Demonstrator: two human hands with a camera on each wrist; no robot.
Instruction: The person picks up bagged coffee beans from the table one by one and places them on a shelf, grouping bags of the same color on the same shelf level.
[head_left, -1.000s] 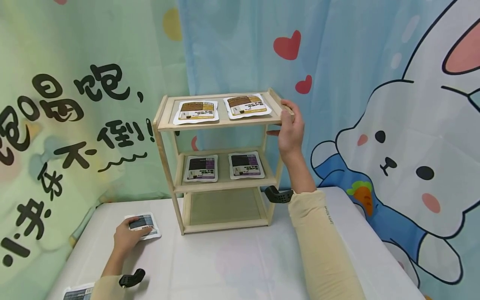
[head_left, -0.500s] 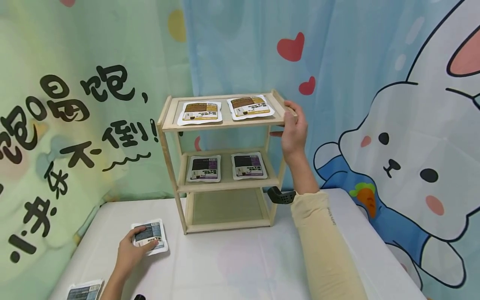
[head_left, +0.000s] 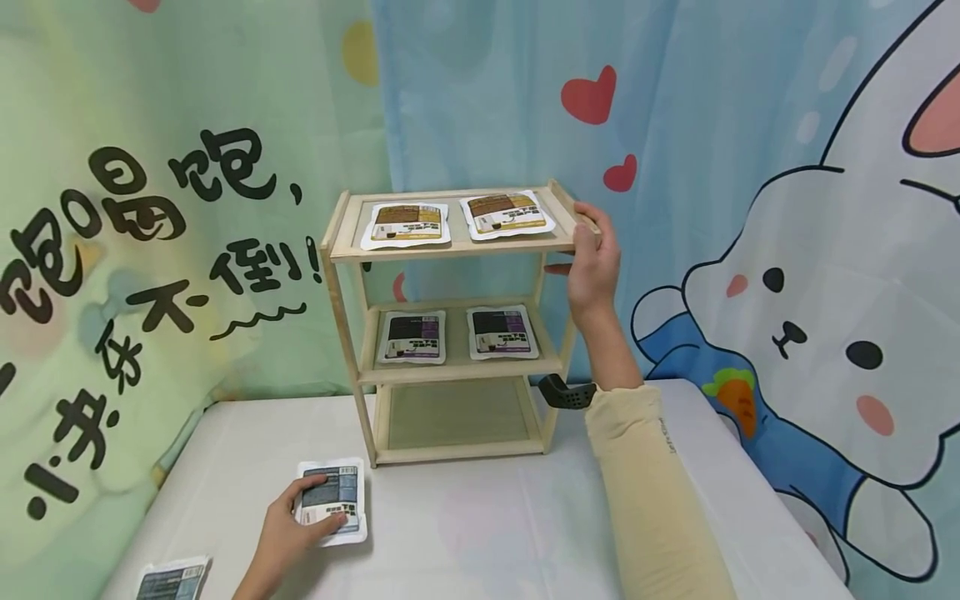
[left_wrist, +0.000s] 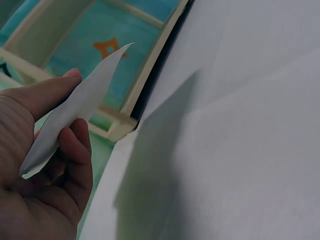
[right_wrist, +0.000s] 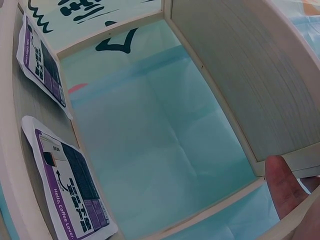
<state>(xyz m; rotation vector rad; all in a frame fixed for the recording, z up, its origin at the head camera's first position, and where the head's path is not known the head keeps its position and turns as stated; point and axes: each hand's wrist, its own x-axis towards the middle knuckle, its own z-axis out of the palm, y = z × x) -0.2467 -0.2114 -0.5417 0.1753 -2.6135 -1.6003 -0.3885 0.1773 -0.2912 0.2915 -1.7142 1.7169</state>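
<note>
My left hand (head_left: pixel 283 533) pinches a flat white coffee sachet with a blue label (head_left: pixel 333 496) between thumb and fingers, in front of the rack's left side. Seen edge-on in the left wrist view, the sachet (left_wrist: pixel 75 107) is tilted and held above the tabletop, casting a shadow. With my right hand (head_left: pixel 595 271) I grip the top right corner of a three-tier wooden rack (head_left: pixel 461 374). One fingertip (right_wrist: pixel 281 180) shows under the top tier in the right wrist view. Two brown-and-yellow sachets (head_left: pixel 406 225) lie on the top tier, two purple-and-black ones (head_left: pixel 412 337) on the middle tier.
Another blue-labelled sachet (head_left: pixel 172 581) lies on the white-covered table (head_left: pixel 465 533) at the near left. The rack's bottom tier (head_left: pixel 459 417) bears no sachets. A printed curtain (head_left: pixel 480 100) hangs close behind the rack.
My left hand has lifted the blue-labelled sachet from the table's left side and carried it right and nearer to me. The right hand keeps its grip on the rack's corner.
</note>
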